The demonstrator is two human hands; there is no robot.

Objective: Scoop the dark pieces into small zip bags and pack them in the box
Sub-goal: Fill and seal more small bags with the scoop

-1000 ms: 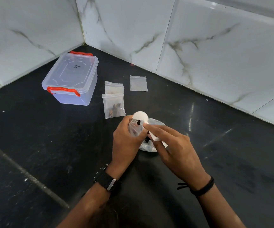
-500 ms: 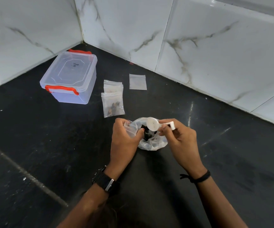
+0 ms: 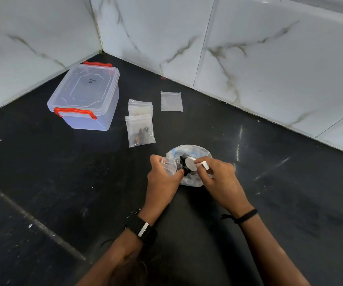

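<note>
I am reading this as mid-task, roughly the third fill in progress. My right hand (image 3: 218,178) is pinching the handle of the white scoop (image 3: 192,164), whose round bowl is dipping into the dark pieces (image 3: 184,162) inside the large clear bag (image 3: 195,151) near the middle of the surface (image 3: 290,193). My left hand (image 3: 162,178) is curling its fingers round a small zip bag (image 3: 169,165), holding it at the 9 o'clock side of the large bag.

Done, as far as I am judging: one filled zip bag (image 3: 140,131) is lying at 11 o'clock from my hands, overlapping a second bag (image 3: 140,107) beyond it. An empty zip bag (image 3: 171,101) is waiting at 12 o'clock. The box (image 3: 86,96) is sitting at 10 o'clock, well apart, lid on, red latches showing; nothing appears packed yet.

Hard to make out: whether the held bag is containing anything, whether its mouth is open, what the second bag is holding, and how many pieces are remaining under the scoop.
</note>
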